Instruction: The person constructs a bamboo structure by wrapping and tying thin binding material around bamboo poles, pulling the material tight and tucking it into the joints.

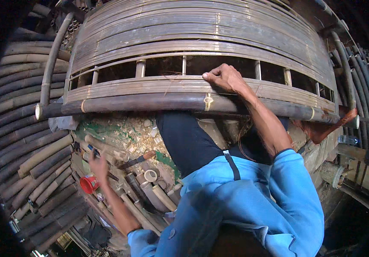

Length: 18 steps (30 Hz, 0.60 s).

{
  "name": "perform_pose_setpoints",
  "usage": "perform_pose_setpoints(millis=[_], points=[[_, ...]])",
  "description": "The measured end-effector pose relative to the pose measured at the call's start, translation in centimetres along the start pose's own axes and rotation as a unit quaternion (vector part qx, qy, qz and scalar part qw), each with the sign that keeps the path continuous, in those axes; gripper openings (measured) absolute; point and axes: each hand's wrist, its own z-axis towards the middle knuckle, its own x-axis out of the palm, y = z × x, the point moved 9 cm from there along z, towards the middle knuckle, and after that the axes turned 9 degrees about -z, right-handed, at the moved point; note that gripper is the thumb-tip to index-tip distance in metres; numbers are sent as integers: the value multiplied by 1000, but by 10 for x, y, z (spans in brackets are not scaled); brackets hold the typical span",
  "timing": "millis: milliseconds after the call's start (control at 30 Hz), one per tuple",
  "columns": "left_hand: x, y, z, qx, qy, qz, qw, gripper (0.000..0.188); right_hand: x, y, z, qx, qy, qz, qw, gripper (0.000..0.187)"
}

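Observation:
A long bamboo bench or bed frame [197,100] with a slatted top [176,32] lies across my lap. My right hand [226,78] is closed over the edge of the near slats [163,84], beside an open gap crossed by short uprights. The thumb points left; the fingertips are hidden. On the left, low over the ground, my left hand [99,166] is smeared by motion. It is near a red plastic cup [89,184] and a small blue-and-dark object [92,148]; whether it touches either is unclear. A knife with a brown handle [149,154] lies to its right.
Bamboo poles [26,100] are stacked along the left, with more poles [366,81] at the right. Cut bamboo pieces [152,195] and pale chips [139,137] litter the ground beside my leg. A bare foot [321,130] shows under the frame's right end, near a clear bottle [348,139].

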Motion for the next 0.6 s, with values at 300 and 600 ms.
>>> perform_pose_setpoints(millis=[300, 600], points=[[240, -215, -83, -234, 335, -490, 770, 26, 19, -3, 21, 30, 84, 12, 996, 52], [92, -226, -30, -35, 218, -697, 682, 46, 21, -8, 16, 75, 94, 42, 992, 54]])
